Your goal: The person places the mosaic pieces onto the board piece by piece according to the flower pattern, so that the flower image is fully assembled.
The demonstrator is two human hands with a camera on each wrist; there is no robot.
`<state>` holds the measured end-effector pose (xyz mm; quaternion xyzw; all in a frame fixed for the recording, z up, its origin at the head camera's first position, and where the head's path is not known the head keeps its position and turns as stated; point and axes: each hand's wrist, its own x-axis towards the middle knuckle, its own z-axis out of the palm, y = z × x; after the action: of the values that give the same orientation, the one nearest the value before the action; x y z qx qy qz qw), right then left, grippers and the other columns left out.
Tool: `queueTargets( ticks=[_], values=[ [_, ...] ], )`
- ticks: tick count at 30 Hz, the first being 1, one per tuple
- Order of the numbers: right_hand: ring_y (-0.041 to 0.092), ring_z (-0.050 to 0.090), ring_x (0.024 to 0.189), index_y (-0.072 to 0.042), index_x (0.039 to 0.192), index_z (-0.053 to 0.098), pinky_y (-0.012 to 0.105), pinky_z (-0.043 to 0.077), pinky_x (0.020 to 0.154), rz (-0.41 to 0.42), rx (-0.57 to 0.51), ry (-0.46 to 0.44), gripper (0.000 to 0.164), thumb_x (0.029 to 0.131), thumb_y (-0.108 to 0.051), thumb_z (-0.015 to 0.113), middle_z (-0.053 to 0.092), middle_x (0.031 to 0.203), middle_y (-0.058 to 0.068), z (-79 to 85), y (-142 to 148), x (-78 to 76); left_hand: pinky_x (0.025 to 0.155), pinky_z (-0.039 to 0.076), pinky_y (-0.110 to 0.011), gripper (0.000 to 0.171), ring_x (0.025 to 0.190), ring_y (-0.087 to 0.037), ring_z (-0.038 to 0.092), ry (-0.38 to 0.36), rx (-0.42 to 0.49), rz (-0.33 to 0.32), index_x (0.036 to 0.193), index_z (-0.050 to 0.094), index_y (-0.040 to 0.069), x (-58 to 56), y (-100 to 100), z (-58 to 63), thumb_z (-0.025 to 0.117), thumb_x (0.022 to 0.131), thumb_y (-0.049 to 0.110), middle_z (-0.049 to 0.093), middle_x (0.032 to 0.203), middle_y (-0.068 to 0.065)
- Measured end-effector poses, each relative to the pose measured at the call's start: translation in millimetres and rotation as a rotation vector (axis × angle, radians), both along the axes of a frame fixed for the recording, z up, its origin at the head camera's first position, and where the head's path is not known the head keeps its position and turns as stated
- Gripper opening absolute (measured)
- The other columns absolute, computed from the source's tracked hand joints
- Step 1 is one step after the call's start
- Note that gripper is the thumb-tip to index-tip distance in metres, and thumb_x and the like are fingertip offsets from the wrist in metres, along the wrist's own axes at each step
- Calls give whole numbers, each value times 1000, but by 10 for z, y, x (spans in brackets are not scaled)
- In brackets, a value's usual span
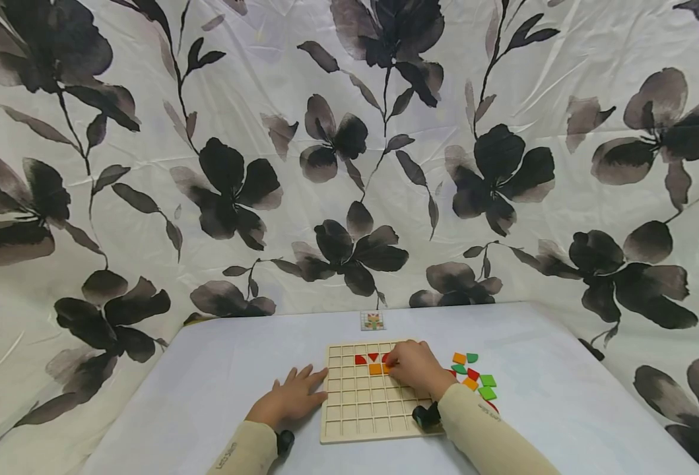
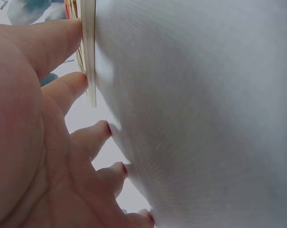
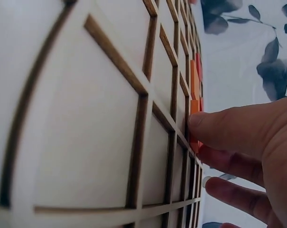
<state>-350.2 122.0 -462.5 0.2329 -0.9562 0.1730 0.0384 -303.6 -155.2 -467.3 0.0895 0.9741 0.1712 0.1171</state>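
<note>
A pale wooden grid board [image 1: 355, 412] lies on the table. In its upper rows sit a red quarter-round tile [image 1: 360, 359], a red triangle tile [image 1: 373, 357] and an orange square tile [image 1: 375, 369]. My right hand [image 1: 417, 366] reaches over the board, thumb and forefinger pinching a second orange tile [image 3: 194, 105] beside the first; the hand partly covers it and a red tile [image 1: 385, 358]. My left hand [image 1: 290, 398] is spread flat at the board's left side. Its thumb and forefinger touch the board's edge [image 2: 88, 47], the other fingertips resting on the white tabletop.
Loose tiles in orange, green and red lie right of the board, among them a light green square [image 1: 488, 380]; my right forearm hides some. A small patterned card [image 1: 373, 321] lies behind the board. A floral cloth [image 1: 343, 257] hangs beyond the white table [image 1: 236, 349].
</note>
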Motion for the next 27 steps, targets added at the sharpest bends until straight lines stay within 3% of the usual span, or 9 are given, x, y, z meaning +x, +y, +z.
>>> queueTargets(
  ticks=[9,15,21,27],
  values=[
    [24,64,99,-14,96,78,45,40,86,-2,-25,-21,15,84,-12,71,74,98,-2,11,24,25,107,13,-77,57,144,-51,20,12,0,-23,147,43,22,-4,-8,-15,53,96,46,32,156,-17],
    [24,64,103,-16,98,78,44,40,85,14,-4,-22,15,85,-14,70,74,101,-3,40,42,-25,107,12,-77,58,144,-51,20,9,-8,16,146,44,21,9,-35,-49,55,95,46,33,156,-17],
    [24,62,103,-17,101,76,46,40,88,-70,19,-54,15,87,-18,71,72,101,-3,135,218,-39,107,14,-77,58,143,-51,20,16,-8,0,147,43,21,-3,-38,-71,53,96,47,32,156,-17],
    [22,63,101,-18,101,76,47,40,91,-147,39,-53,16,85,-19,73,72,100,-4,154,453,-84,107,13,-76,58,144,-51,19,7,-18,-1,147,43,22,-11,-9,-19,53,96,47,32,156,-17]
  ],
)
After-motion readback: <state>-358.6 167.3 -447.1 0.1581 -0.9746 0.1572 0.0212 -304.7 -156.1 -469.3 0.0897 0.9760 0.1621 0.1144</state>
